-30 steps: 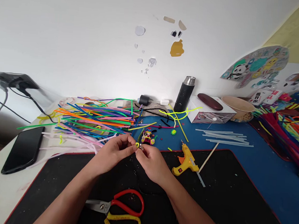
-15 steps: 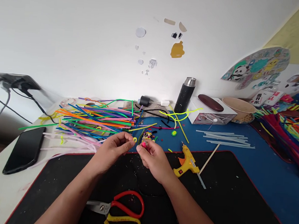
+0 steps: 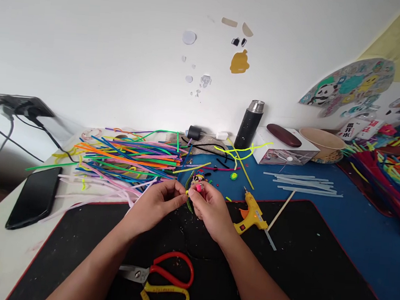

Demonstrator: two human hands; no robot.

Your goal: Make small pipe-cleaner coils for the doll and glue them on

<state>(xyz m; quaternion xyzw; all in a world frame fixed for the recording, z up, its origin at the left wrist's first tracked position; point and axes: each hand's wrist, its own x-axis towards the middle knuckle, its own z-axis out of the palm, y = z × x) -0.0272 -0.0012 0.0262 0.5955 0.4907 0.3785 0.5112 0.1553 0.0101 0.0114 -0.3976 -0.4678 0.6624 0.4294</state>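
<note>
My left hand [image 3: 159,203] is closed in a pinch on a small yellow ring [image 3: 187,193], which looks like a curled bit of pipe cleaner. Close beside it, my right hand [image 3: 209,211] pinches a small bright pink piece [image 3: 199,187]. The yellow ring is almost against the right thumb; whether it touches the pink piece I cannot tell. Just behind the right fingers shows a small colourful figure [image 3: 198,175] with a blue and red top, its lower part hidden. Scissors [image 3: 167,277] with red and yellow handles lie on the black mat [image 3: 96,239] between my forearms.
A yellow glue gun [image 3: 252,214] lies right of my hands, with glue sticks [image 3: 303,183] behind. Many pipe cleaners [image 3: 130,158] are heaped left. A phone [image 3: 34,197] lies far left. A black flask [image 3: 249,126], a white box [image 3: 286,152] and a bowl [image 3: 321,141] stand along the wall.
My hands have come closer together. The yellow ring has moved right, up to the right thumb and near the pink piece. The view has shifted slightly.
</note>
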